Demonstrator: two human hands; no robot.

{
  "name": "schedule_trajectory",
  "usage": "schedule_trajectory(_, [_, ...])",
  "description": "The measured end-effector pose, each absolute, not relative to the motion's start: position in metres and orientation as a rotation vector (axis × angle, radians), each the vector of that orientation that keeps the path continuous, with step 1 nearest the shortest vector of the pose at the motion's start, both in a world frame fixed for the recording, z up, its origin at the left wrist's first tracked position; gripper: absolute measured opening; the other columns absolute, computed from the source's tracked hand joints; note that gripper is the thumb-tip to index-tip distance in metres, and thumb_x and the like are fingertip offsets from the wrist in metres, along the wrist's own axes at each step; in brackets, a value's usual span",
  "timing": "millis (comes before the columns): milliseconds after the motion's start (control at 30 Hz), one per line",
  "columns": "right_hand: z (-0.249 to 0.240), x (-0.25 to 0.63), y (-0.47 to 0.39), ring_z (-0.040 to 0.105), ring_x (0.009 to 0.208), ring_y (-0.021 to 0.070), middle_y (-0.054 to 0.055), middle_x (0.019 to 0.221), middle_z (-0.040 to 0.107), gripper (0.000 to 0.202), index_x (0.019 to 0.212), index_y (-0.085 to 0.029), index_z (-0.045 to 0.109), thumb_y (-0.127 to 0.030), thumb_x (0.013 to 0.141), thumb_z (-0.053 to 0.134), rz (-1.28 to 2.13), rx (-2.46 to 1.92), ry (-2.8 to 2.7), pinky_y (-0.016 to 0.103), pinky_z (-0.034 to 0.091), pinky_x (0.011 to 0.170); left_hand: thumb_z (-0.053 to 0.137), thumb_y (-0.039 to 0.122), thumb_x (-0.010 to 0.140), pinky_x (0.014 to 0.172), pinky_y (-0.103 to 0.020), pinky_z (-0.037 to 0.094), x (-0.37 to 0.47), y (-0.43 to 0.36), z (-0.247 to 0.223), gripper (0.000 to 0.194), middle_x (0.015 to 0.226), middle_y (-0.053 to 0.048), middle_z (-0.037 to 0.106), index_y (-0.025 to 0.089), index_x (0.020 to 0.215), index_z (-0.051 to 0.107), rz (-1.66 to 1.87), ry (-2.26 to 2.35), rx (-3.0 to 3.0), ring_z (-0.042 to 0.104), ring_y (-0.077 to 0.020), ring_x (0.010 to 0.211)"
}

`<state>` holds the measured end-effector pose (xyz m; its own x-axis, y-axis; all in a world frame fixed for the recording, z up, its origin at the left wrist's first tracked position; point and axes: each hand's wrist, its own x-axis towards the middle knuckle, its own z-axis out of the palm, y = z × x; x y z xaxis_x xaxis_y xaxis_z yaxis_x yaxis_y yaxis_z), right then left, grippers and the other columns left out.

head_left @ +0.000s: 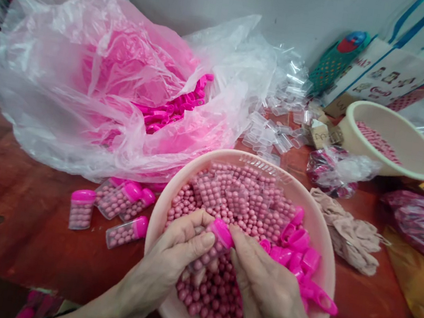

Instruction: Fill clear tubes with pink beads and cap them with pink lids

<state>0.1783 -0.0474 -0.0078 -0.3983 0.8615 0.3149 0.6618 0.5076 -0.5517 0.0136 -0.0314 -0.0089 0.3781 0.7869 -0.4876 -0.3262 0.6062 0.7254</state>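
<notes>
The left fingers pinch a bead-filled tube around its body; the right fingers bear on its pink cap from the side. The tube tilts above the basin. Keep the grip firm (without squeezing the clear wall), align the cap squarely, and press evenly until seated. Work over the beads to catch spills. Loose caps at the basin's right side crowd the right wrist. Capped tubes lie or stand on the tabletop, beside the plastic bag.
</notes>
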Motion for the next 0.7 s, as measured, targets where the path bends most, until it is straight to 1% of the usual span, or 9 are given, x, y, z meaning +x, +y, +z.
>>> schedule_trajectory(67, [-0.013, 0.172, -0.048, 0.064, 0.104, 0.0212, 0.010, 0.118, 0.063, 0.069, 0.146, -0.020, 0.021, 0.000, 0.082, 0.035, 0.465, -1.183, -2.160, 0.030, 0.058, 0.082, 0.054, 0.029, 0.089, 0.043, -0.012, 0.033, 0.013, -0.033, -0.009, 0.013, 0.062, 0.005, 0.051, 0.016, 0.087, 0.052, 0.783, 0.949, 0.577, 0.042, -0.0034, 0.047])
schedule_trajectory(133, [-0.014, 0.168, -0.045, 0.063, 0.105, 0.0211, 0.012, 0.118, 0.063, 0.068, 0.146, -0.018, 0.023, 0.001, 0.082, 0.036, 0.471, -1.137, -2.144, 0.029, 0.058, 0.082, 0.055, 0.028, 0.089, 0.045, -0.013, 0.034, 0.012, -0.034, -0.009, 0.012, 0.063, 0.005, 0.049, 0.017, 0.087, 0.053, 0.810, 0.965, 0.582, 0.042, -0.0035, 0.048])
schedule_trajectory(233, [-0.008, 0.169, -0.037, 0.063, 0.106, 0.0213, 0.012, 0.120, 0.062, 0.057, 0.140, -0.019, 0.033, -0.003, 0.086, 0.039, 0.493, -1.107, -2.109, 0.031, 0.057, 0.084, 0.055, 0.026, 0.089, 0.048, -0.014, 0.036, 0.012, -0.032, -0.008, 0.010, 0.064, 0.004, 0.051, 0.016, 0.088, 0.054, 0.845, 0.950, 0.568, 0.044, -0.0046, 0.051])
schedule_trajectory(300, [0.000, 0.172, -0.031, 0.064, 0.105, 0.0200, 0.009, 0.118, 0.064, 0.046, 0.133, -0.022, 0.041, -0.009, 0.089, 0.040, 0.586, -1.131, -2.126, 0.030, 0.057, 0.083, 0.054, 0.026, 0.089, 0.045, -0.014, 0.034, 0.013, -0.030, -0.007, 0.011, 0.062, 0.004, 0.052, 0.015, 0.089, 0.055, 0.842, 0.937, 0.540, 0.044, -0.0046, 0.049])
schedule_trajectory(400, [0.009, 0.173, -0.025, 0.065, 0.101, 0.0199, 0.009, 0.112, 0.067, 0.034, 0.124, -0.018, 0.048, -0.020, 0.090, 0.047, 0.701, -1.254, -2.200, 0.027, 0.057, 0.081, 0.055, 0.026, 0.088, 0.042, -0.014, 0.029, 0.014, -0.028, -0.006, 0.012, 0.063, 0.003, 0.053, 0.015, 0.092, 0.057, 0.846, 0.920, 0.492, 0.045, -0.0041, 0.045])
schedule_trajectory(467, [0.010, 0.169, -0.026, 0.064, 0.102, 0.0236, 0.012, 0.111, 0.066, 0.039, 0.122, -0.014, 0.047, -0.027, 0.086, 0.055, 0.648, -1.347, -2.220, 0.032, 0.056, 0.081, 0.056, 0.024, 0.087, 0.047, -0.015, 0.033, 0.014, -0.028, -0.006, 0.011, 0.067, 0.002, 0.055, 0.016, 0.095, 0.058, 0.887, 0.897, 0.471, 0.047, -0.0047, 0.051])
schedule_trajectory(533, [0.008, 0.164, -0.029, 0.064, 0.099, 0.0267, 0.015, 0.108, 0.065, 0.047, 0.121, -0.012, 0.045, -0.031, 0.081, 0.060, 0.608, -1.419, -2.227, 0.036, 0.056, 0.078, 0.059, 0.023, 0.086, 0.053, -0.015, 0.036, 0.014, -0.029, -0.006, 0.012, 0.070, 0.002, 0.055, 0.016, 0.096, 0.058, 0.915, 0.889, 0.481, 0.046, -0.0050, 0.056])
schedule_trajectory(633, [0.001, 0.160, -0.033, 0.065, 0.092, 0.0259, 0.012, 0.100, 0.066, 0.046, 0.121, -0.014, 0.044, -0.027, 0.080, 0.060, 0.630, -1.436, -2.244, 0.037, 0.056, 0.074, 0.060, 0.028, 0.086, 0.054, -0.015, 0.036, 0.012, -0.030, -0.007, 0.016, 0.071, 0.003, 0.051, 0.017, 0.097, 0.059, 0.898, 0.914, 0.563, 0.043, -0.0061, 0.059])
schedule_trajectory(700, [-0.004, 0.159, -0.035, 0.064, 0.096, 0.0262, 0.014, 0.101, 0.065, 0.046, 0.124, -0.011, 0.041, -0.025, 0.083, 0.056, 0.574, -1.357, -2.283, 0.038, 0.055, 0.079, 0.059, 0.030, 0.087, 0.058, -0.017, 0.038, 0.012, -0.031, -0.007, 0.018, 0.074, 0.002, 0.052, 0.018, 0.099, 0.059, 0.898, 0.931, 0.613, 0.045, -0.0083, 0.064])
